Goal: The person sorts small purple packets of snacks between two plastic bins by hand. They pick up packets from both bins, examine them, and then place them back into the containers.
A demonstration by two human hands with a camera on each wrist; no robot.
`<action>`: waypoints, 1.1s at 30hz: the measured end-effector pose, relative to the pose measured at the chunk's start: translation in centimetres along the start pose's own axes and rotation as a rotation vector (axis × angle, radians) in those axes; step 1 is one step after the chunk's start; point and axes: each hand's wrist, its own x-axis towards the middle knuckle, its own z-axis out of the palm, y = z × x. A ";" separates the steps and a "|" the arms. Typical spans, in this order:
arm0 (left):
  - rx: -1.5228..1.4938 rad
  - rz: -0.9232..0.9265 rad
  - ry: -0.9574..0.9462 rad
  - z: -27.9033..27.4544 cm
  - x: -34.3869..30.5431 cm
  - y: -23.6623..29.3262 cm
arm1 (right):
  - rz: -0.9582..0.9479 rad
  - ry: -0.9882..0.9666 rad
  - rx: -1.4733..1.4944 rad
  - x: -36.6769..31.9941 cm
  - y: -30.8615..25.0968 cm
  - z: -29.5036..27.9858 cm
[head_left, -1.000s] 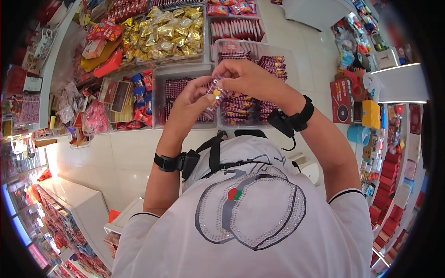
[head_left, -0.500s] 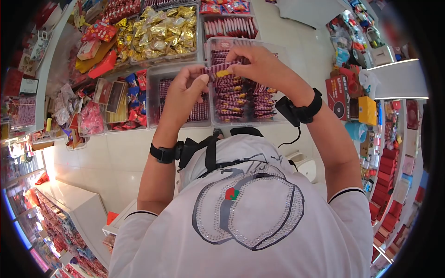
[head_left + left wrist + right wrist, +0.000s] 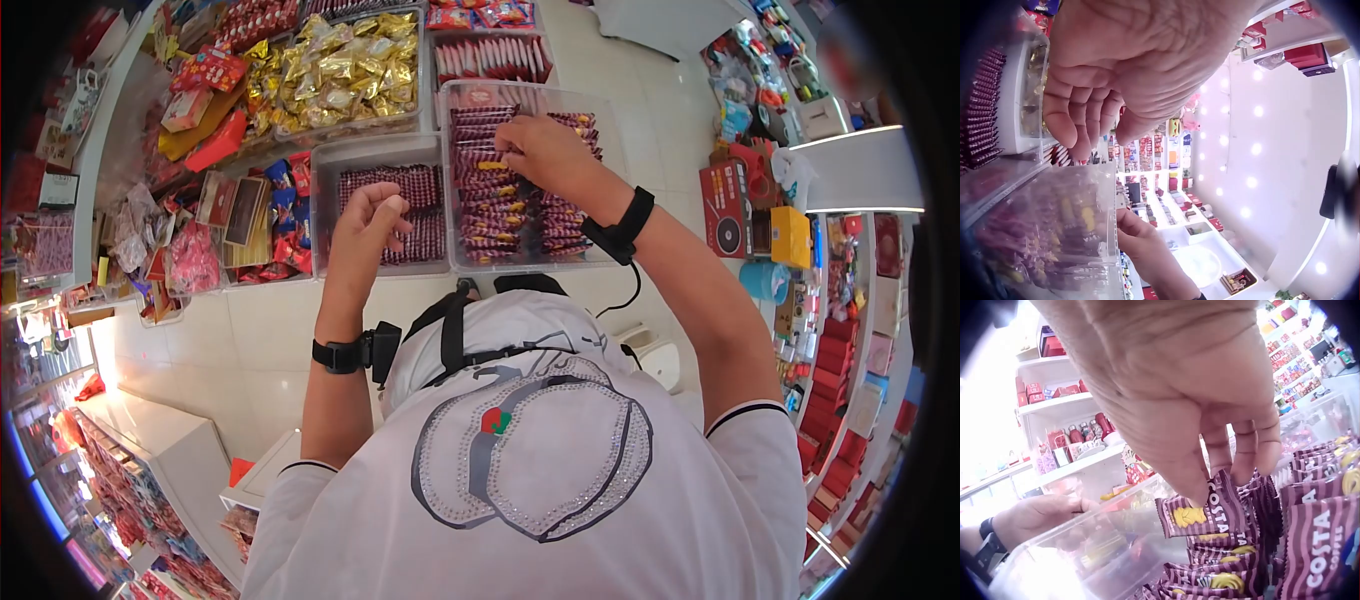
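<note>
While the right hand (image 3: pixel 545 152) pinches a striped packet (image 3: pixel 1200 514) over the bin (image 3: pixel 530 263), the left hand (image 3: pixel 365 228) at eight o'clock curls loosely, empty.

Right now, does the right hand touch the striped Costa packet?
Touching. The right wrist view shows the right hand pinching the striped Costa packet between thumb and fingers.

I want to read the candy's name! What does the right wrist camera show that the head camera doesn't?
Only the right wrist view shows the word COSTA and a yellow picture on the striped packet that the right hand pinches. Only the head view shows the gold-wrapped sweets and the person's white shirt. Both show the clear bin of packets and the left hand nearby, holding nothing.
</note>
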 end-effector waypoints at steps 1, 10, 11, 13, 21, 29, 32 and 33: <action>-0.004 -0.006 0.004 0.0 -0.1 0.0 | -0.015 0.005 -0.038 0.1 0.1 0.3; 0.005 -0.033 0.007 -0.4 -0.7 -0.5 | -0.054 0.028 -0.197 0.2 0.3 2.0; 0.011 -0.037 0.008 -0.4 -0.8 -0.5 | -0.049 0.031 -0.205 0.1 0.3 2.1; 0.017 -0.044 -0.001 -0.5 -0.7 -0.9 | -0.037 0.038 -0.221 0.1 0.2 2.2; 0.043 -0.087 -0.036 -0.4 -0.7 -0.9 | -0.060 0.075 -0.233 0.1 -0.1 2.0; 0.036 -0.101 -0.058 -0.5 -0.6 -1.5 | -0.043 0.091 -0.240 0.4 0.2 2.5; 0.028 -0.115 -0.057 -0.7 -0.5 -2.0 | -0.034 0.118 -0.198 0.3 0.6 2.9; 0.031 -0.116 -0.054 -0.8 -0.4 -2.0 | -0.017 0.107 -0.173 0.3 0.3 2.6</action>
